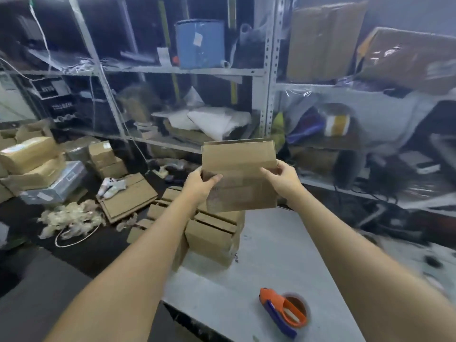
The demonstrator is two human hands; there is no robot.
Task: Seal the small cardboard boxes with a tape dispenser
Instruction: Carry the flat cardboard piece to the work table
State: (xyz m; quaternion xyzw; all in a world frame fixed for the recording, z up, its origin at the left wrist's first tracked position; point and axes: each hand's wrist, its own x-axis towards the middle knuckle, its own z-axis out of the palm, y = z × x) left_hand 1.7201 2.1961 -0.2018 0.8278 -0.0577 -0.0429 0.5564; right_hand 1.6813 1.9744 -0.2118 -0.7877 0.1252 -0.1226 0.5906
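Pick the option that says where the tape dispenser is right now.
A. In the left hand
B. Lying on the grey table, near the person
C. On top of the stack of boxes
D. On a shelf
B: the tape dispenser lies untouched on the grey table, while the left hand and right hand both hold a flat cardboard box up in the air.

Dim, bluish light is washing over the room, leaving the shelves (172, 70) murky and soft. Motion blur is smearing the background and right edge, and the wide lens is bending the shelf posts (270, 70). The cardboard box (239, 169) at centre is showing sharpest; the grey table (271, 255) is catching the brightest light.
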